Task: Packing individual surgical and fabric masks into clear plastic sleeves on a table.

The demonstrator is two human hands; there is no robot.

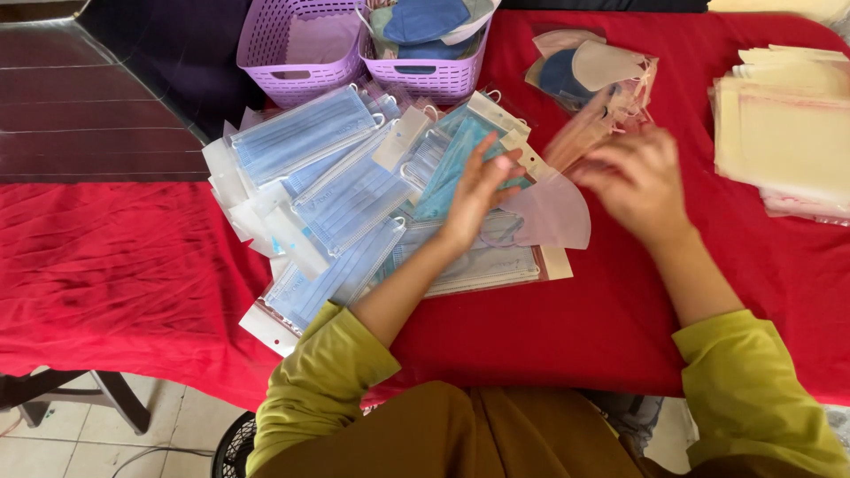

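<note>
Two purple baskets (pixel 297 53), two hands (pixel 478 190), one pink mask (pixel 553 212).

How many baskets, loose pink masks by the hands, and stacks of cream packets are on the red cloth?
Purple baskets: 2
Loose pink mask at the left hand, right hand blurred beside it: 1
Stacks of cream packets: 1
Total: 4
</note>
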